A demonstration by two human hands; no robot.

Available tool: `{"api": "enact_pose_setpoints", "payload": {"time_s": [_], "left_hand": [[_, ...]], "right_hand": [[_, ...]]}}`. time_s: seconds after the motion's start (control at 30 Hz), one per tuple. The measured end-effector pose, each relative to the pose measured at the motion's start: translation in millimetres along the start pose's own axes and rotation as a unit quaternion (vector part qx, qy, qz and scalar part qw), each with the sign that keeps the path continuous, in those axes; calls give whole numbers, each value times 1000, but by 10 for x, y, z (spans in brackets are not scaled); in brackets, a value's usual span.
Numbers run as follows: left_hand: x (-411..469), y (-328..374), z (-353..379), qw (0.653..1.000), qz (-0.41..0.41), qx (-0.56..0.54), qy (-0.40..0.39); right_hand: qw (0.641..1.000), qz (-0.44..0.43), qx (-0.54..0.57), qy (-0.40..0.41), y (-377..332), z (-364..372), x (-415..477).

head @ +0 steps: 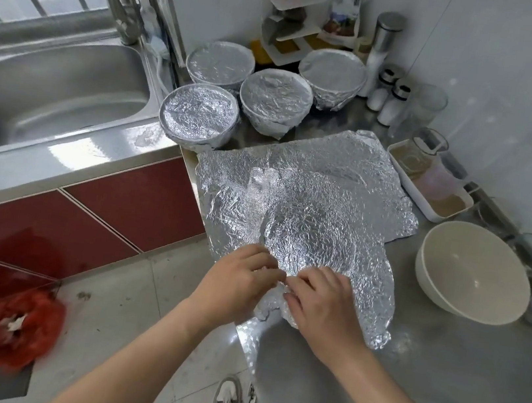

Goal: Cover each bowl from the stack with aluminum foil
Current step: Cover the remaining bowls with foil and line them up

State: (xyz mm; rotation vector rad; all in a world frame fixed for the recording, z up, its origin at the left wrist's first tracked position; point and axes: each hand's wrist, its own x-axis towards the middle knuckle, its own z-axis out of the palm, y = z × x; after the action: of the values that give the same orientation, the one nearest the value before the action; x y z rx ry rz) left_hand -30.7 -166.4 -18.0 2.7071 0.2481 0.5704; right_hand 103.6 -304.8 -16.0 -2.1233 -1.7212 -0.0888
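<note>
I have the fingers (265, 268) of my left hand (239, 278) and right hand (323, 308) curled tight on the near edge of the foil sheet (309, 204), which lies on the tabletop (404, 377) just past them, a bare bowl (475, 272) off to their right, four covered bowls (275, 95) far beyond.

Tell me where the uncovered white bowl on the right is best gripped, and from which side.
Probably the white bowl by its near rim, from above on the person's side: it stands upright and empty, so a thumb can go inside and fingers outside. A tray lies beyond it, the foil sheet to its left.
</note>
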Motion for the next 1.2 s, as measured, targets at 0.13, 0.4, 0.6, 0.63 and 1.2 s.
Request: {"api": "enact_pose_setpoints", "payload": {"time_s": [0.13, 0.4, 0.6, 0.63, 1.2], "left_hand": [[52, 32, 20, 1000, 8, 8, -7], [20, 42, 64, 1000, -13, 2, 13], [44, 133, 37, 999, -42, -18, -22], [49, 138, 43, 999, -36, -12, -21], [-90, -45, 40, 1000, -25, -2, 15]], "right_hand": [[999, 7, 28, 17, 47, 6, -50], [999, -23, 11, 33, 117, 59, -58], [998, -36, -17, 55, 89, 102, -59], [998, -35, -18, 57, 78, 105, -57], [975, 144, 169, 25, -152, 12, -59]]}}
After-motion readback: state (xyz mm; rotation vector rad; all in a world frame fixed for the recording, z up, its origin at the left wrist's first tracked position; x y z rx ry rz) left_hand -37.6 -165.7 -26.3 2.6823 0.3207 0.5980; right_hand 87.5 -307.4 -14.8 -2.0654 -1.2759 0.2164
